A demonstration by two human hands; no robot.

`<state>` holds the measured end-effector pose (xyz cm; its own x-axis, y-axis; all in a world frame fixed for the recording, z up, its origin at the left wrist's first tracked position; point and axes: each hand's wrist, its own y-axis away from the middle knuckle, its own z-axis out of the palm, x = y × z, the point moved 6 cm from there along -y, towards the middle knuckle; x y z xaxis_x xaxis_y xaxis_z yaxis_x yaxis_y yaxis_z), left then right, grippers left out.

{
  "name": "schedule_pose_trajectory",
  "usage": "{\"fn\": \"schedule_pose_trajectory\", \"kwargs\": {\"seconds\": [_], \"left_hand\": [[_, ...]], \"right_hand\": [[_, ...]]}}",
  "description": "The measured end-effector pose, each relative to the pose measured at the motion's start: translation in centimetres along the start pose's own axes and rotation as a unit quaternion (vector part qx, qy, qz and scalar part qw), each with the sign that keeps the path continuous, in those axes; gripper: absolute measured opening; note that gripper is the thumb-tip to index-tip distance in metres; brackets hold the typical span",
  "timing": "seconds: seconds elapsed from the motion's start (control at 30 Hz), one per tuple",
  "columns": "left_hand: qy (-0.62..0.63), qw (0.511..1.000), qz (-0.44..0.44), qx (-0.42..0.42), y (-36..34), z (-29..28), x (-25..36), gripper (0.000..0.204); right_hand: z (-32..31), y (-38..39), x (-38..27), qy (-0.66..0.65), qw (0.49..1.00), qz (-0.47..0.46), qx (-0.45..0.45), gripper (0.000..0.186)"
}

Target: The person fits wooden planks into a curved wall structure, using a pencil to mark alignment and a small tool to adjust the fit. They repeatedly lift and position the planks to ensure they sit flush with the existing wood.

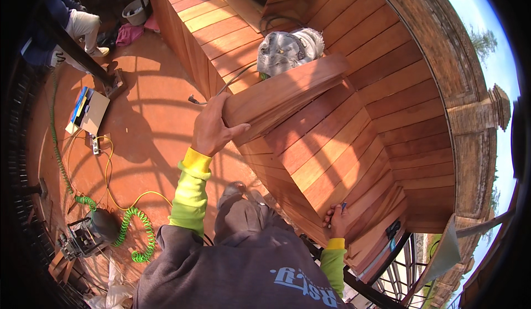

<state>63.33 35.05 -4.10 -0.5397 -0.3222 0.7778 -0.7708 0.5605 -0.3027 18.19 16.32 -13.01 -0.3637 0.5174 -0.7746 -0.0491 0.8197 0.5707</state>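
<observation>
Grasping wooden plank (282, 94) by its left end with left hand (213, 125). Holding small blue-tipped object (344, 205) in right hand (336, 220).

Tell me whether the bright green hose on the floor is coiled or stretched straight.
Coiled: the bright green hose winds in spring-like loops on the reddish floor.

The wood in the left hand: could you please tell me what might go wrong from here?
Only the left hand holds the wood, near one end; the right hand is away from it, so the wood might slip or tip.
The thin cord passes close to the left hand and could snag.
The yellow cable and green hose lie loose beside the person, a possible trip hazard.
</observation>
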Motion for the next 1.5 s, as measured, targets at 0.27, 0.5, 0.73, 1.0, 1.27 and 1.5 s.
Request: {"fn": "schedule_pose_trajectory", "kwargs": {"seconds": [0.27, 0.5, 0.73, 1.0, 1.27, 1.5], "left_hand": [[0.035, 0.999, -0.013, -0.009, -0.2, 0.0, 0.2, 0.073], [0.075, 0.992, -0.044, 0.091, 2.1, -0.1, -0.8, 0.090], [0.274, 0.934, -0.116, 0.200, 9.6, 0.8, -5.3, 0.062], [0.204, 0.941, -0.259, -0.080, 20.7, 9.8, -16.9, 0.029], [0.103, 0.821, -0.406, -0.388, 27.8, 14.6, -21.1, 0.034], [0.145, 0.744, -0.519, -0.396, 29.1, 14.4, -23.4, 0.048]], "right_hand": [[-0.3, -0.6, 0.9, 0.021, 1.000, -0.008, 0.014, 0.020], [-0.2, -0.7, 0.6, 0.030, 0.998, -0.045, 0.018, 0.021], [-0.3, -0.5, 0.8, 0.036, 0.996, -0.071, 0.033, 0.021], [0.5, -0.3, 0.5, 0.016, 0.996, -0.084, 0.011, 0.020], [-0.2, 0.2, 0.8, 0.035, 0.993, -0.111, 0.007, 0.022], [0.5, 0.0, 0.9, 0.000, 0.992, -0.127, -0.017, 0.022]]}}
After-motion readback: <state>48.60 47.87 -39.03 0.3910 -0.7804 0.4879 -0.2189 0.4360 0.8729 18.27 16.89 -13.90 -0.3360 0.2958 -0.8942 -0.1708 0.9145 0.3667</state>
